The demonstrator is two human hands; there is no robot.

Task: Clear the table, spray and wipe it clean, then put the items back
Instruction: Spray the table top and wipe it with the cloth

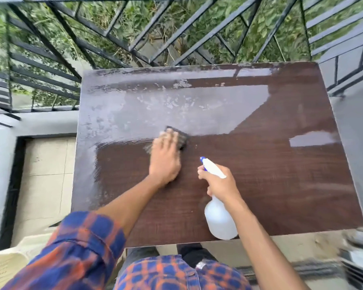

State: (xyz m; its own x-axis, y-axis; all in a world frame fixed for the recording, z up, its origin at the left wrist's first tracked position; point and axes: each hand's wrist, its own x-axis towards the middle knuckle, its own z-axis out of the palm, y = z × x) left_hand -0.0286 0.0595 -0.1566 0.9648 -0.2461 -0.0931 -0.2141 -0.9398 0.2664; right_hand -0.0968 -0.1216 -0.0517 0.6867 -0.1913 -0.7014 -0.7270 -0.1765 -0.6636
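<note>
A dark brown wooden table (270, 174) fills the middle of the view, its far half shiny and wet. My left hand (165, 158) lies flat on a dark cloth (181, 137) near the table's centre, pressing it to the surface. My right hand (221, 182) grips the neck of a white spray bottle (219, 220) with a blue nozzle, held just above the near part of the table, nozzle pointing away from me and to the left. No other items lie on the tabletop.
A black metal railing (134, 34) with green plants behind it runs along the far and left sides. A cream plastic chair (6, 264) stands at the lower left on the tiled floor (46, 174). A grey wall (356, 143) borders the right side.
</note>
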